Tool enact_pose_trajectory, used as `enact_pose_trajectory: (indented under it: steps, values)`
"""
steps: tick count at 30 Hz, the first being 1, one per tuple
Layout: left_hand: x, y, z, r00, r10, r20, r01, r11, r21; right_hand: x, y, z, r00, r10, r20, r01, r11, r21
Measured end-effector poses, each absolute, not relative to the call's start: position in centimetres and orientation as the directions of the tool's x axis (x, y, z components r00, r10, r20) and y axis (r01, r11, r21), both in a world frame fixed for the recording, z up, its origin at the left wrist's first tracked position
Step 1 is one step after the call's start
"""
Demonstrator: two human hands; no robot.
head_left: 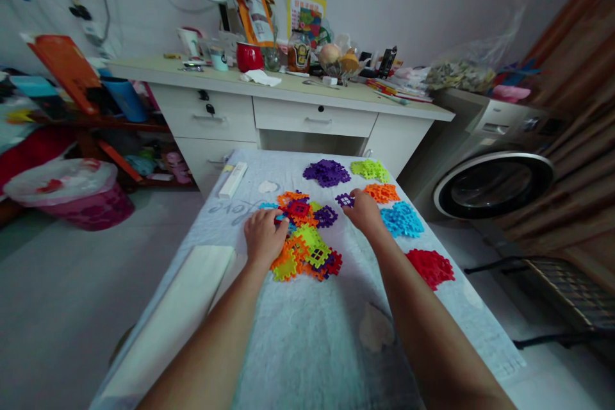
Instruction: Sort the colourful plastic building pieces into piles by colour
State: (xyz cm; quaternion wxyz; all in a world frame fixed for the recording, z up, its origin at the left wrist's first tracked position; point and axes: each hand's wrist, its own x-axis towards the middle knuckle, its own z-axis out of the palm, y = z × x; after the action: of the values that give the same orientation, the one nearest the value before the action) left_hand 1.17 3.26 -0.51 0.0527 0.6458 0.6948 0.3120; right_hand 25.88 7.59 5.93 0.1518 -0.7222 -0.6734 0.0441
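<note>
The right hand (364, 211), right of center, extends over the desk (312, 339) from the lower right, fingers clamped on a purple piece (344, 200). The left hand (264, 236), left of center, contacts the mixed pile (310, 238), fingers bent; their grip cannot be determined.

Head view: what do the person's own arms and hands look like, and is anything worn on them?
The left hand and right hand are bare, without gloves. Both bare forearms taper toward the wrists, with no sleeve, watch, bracelet, cable or marking visible. The upper arms are out of frame, so sleeves there can't be judged.
</note>
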Motion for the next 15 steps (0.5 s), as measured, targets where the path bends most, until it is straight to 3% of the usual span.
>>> enact_pose_trajectory:
  steps: [7,11,15]
  values:
    - [1.2,3.2,-0.4,-0.162,0.930,0.331,0.858,-0.033,0.513,25.0,14.0,3.2,0.379,0.878,0.292,0.768,-0.123,-0.628]
    - [1.1,3.3,-0.4,-0.170,0.926,0.336,0.853,-0.033,0.522,24.7,16.5,1.8,0.466,0.841,0.274,0.708,-0.169,-0.686]
    - [1.2,3.3,-0.4,-0.169,0.926,0.339,0.852,-0.036,0.523,24.5,18.1,1.0,0.481,0.841,0.248,0.714,-0.212,-0.668]
